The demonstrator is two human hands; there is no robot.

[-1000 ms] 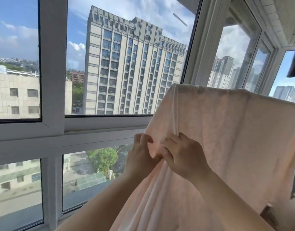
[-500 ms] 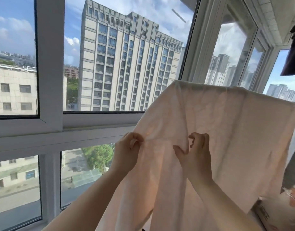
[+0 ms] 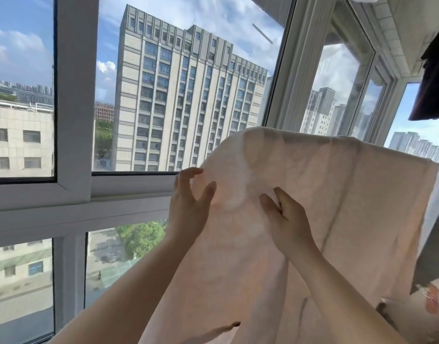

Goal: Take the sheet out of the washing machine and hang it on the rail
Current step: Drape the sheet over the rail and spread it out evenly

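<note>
Both my hands are up against the pale pink sheet point(image 3: 300, 194), which hangs draped over a line above my fingers; the rail itself is hidden under the cloth. My left hand point(image 3: 188, 207) is spread loose at the sheet's left edge, fingers relaxed, thumb lying on the fabric, gripping nothing. My right hand point(image 3: 290, 219) pinches a fold of the cloth just right of my left one. Below my wrists the sheet falls out of view. Beyond my left hand stands the white window frame point(image 3: 74, 95).
</note>
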